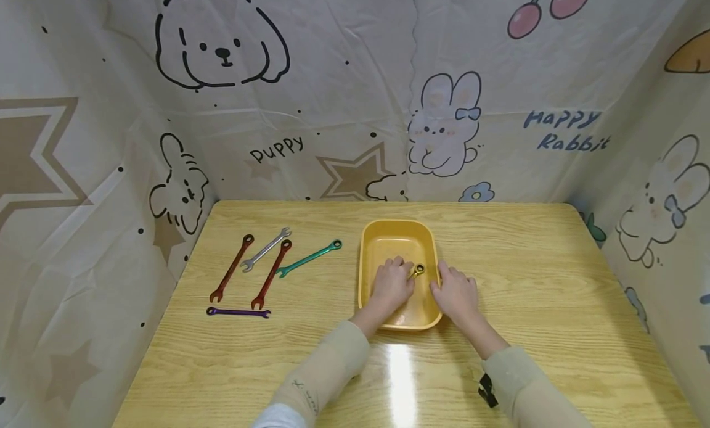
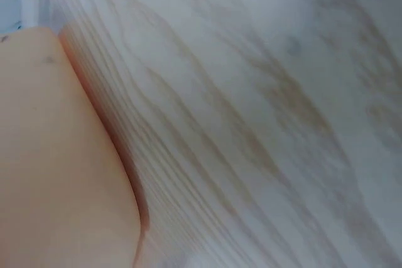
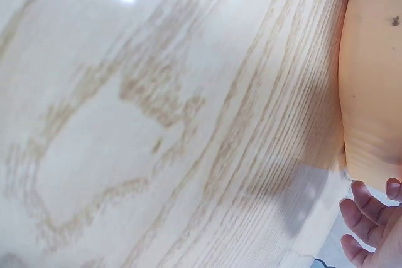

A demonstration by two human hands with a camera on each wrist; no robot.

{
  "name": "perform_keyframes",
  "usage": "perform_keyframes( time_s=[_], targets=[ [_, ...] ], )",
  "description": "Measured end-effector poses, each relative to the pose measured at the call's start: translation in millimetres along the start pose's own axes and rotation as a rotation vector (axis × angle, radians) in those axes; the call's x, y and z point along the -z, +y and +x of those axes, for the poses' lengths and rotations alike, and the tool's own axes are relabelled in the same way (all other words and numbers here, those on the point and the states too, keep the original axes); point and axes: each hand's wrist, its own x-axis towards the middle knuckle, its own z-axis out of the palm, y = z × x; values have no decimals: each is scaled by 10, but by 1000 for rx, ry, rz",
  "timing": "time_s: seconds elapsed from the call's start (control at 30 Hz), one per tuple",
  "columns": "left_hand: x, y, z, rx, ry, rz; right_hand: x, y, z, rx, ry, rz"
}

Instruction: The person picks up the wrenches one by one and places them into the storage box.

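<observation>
A yellow plastic tray (image 1: pixel 399 322) stands on the wooden table, right of its middle. Inside it my left hand (image 1: pixel 391 283) reaches down with curled fingers and holds a gold ratchet wrench (image 1: pixel 419 269), whose ring end shows beside the fingers. The rest of that wrench is hidden under the hand. My right hand (image 1: pixel 456 292) grips the tray's right rim, thumb over the edge and fingers at the outer side. The left wrist view has the tray's side (image 2: pixel 69 155) at its left edge. In the right wrist view, the right fingers (image 3: pixel 364 218) are bent near the tray's end.
Left on the table lie two red wrenches (image 1: pixel 232 269), a silver wrench (image 1: pixel 266 250), a green wrench (image 1: pixel 310 258) and a purple wrench (image 1: pixel 238 312). A printed cloth (image 1: pixel 338 95) hangs around the table's back and sides.
</observation>
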Motion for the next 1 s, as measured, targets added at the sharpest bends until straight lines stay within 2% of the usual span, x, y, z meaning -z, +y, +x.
perform_keyframes(
  time_s=[0.2, 0.5, 0.77, 1.0],
  targets=[
    [80, -104, -9, -73, 40, 6, 12, -2, -4, 12, 8, 2],
    [169, -244, 4, -121, 66, 3, 18, -11, 2, 6, 0, 5],
    [272, -387, 1, -132, 100, -57, 22, -12, 2, 4, -1, 11],
    [322, -527, -13, -135, 158, -95, 14, -9, -5, 4, -6, 14]
  ],
)
